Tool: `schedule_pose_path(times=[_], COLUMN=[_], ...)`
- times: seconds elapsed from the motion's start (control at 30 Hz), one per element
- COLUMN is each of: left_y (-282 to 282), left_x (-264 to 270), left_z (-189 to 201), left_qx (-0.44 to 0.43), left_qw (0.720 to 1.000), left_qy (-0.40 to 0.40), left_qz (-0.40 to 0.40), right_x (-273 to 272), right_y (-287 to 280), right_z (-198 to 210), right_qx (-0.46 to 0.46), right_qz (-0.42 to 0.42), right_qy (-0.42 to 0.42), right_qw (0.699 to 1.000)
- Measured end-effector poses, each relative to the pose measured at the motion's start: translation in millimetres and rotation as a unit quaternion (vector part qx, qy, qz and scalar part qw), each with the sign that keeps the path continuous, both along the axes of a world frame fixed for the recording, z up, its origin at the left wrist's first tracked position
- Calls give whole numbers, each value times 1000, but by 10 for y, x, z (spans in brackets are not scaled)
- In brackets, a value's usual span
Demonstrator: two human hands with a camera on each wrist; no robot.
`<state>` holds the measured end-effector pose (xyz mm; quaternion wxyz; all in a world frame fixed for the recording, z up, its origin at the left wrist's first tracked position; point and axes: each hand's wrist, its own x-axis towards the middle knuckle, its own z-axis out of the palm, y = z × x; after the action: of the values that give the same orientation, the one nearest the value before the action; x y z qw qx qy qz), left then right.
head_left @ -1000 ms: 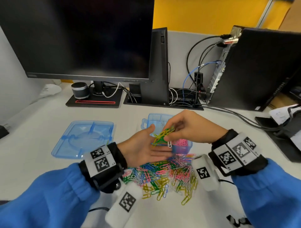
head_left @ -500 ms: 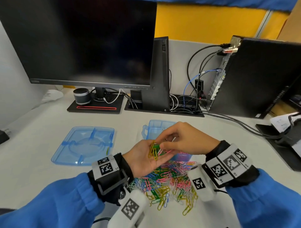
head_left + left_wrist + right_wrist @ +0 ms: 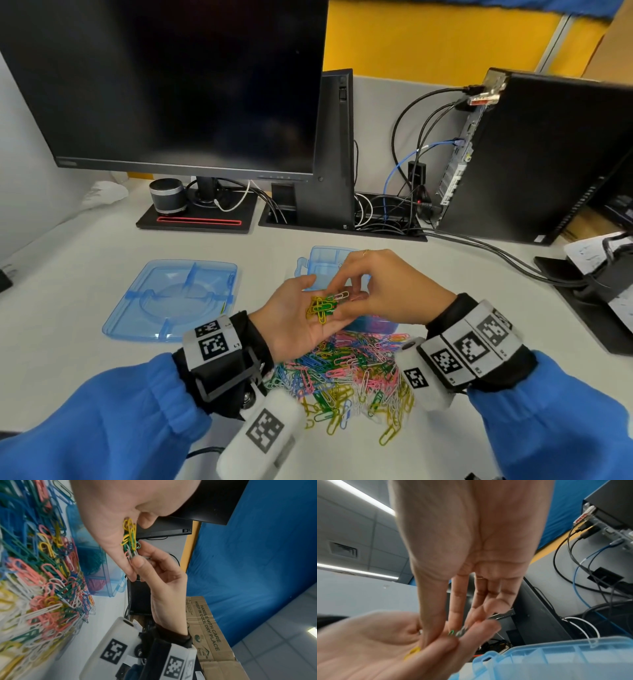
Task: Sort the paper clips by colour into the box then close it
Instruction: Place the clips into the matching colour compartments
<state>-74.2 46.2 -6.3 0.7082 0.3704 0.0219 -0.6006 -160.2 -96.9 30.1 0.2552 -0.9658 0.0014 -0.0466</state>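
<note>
My left hand [image 3: 297, 310] lies palm up above the table and carries a small bunch of yellow and green paper clips [image 3: 321, 306]. My right hand [image 3: 345, 295] reaches into that palm from the right, and its thumb and forefinger pinch a white clip [image 3: 342, 295] at the bunch's edge. The left wrist view shows that pinch [image 3: 136, 556] on white and pink clips below the yellow ones [image 3: 129, 532]. The open blue box [image 3: 320, 261] stands just behind the hands, mostly hidden. A mixed pile of clips [image 3: 346, 371] lies under my wrists.
The box's clear blue lid [image 3: 171, 298] lies flat to the left. A monitor [image 3: 178, 85], a small speaker [image 3: 166, 195], a black computer case [image 3: 548, 157] and cables [image 3: 496, 250] fill the back of the desk. A black device [image 3: 599, 291] sits at the right edge.
The clip bunch went from my right fingers down into my left palm. Both hands drew a little toward me, and my right fingers now pinch a white clip at the bunch's edge.
</note>
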Motion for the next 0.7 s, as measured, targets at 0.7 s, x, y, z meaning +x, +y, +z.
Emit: schedule_pose_path(times=[0.7], left_y=[19], left_x=[-33], left_z=[-26], left_qx=[-23], left_qw=[999], left_qy=[40], left_qz=[0], right_x=[21], right_y=[-109], right_z=[-1], right_qx=[89], right_qz=[-27], right_qy=[-18], right_qw=[996])
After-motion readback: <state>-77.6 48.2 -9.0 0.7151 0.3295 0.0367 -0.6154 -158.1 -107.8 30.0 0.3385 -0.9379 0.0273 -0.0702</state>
